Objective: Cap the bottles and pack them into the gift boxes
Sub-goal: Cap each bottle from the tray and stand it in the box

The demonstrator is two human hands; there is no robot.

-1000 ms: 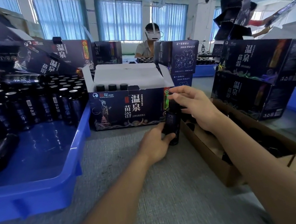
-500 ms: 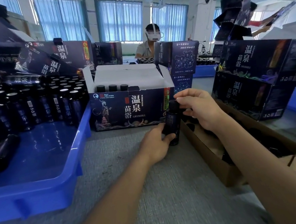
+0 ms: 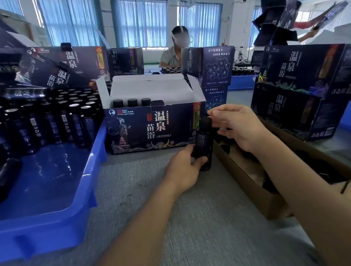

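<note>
Navy bottle with black cap, centre frame: left hand grips its body, right hand pinches the cap. Behind it the gift box reads 温泉苗浴, DICC.

Table top: grey woven cloth, matt, finely ribbed.

Tray, near left: blue moulded plastic, smooth and glossy, with light reflections on its floor.

Bottles standing in the tray: dark glossy bodies with printed labels. Several have shiny silver-coloured tops.

Bottle, centre: dark and smooth, with a slight sheen. Its cap is black and matt.

Gift box, behind it: printed card, dark blue, satin finish. The inner flaps are plain white and matt.

Carton, near right: brown unprinted corrugated cardboard, matt.

Curtains, far: thin blue cloth.
</note>
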